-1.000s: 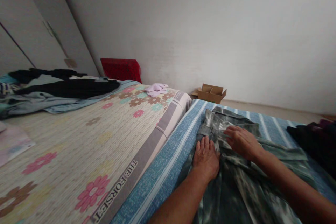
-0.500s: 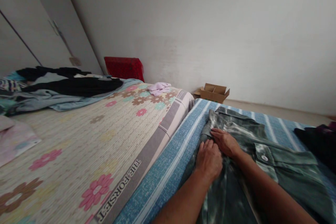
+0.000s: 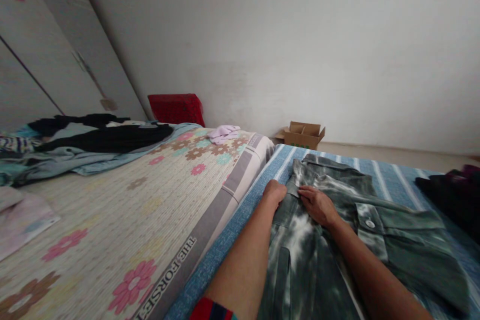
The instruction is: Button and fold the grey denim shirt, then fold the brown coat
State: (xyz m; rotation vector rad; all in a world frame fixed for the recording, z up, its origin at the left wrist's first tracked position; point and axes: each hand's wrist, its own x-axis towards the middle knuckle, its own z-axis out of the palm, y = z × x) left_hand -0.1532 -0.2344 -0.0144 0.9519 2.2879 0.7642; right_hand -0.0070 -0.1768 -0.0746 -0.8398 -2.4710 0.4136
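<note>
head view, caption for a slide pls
Two bare hands, left and right, on a mottled green garment spread over a blue striped cover.

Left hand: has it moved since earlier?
Yes. Against the blue-and-white striped sheet, the left hand has moved left and forward, to the edge of the mottled grey-green garment.

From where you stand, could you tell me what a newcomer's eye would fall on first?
Probably the tie-dyed green garment spread on the blue striped cover, with the left hand and right hand at its upper part. Next, perhaps, the bright red object against the wall, beyond the flowered bedding.
</note>
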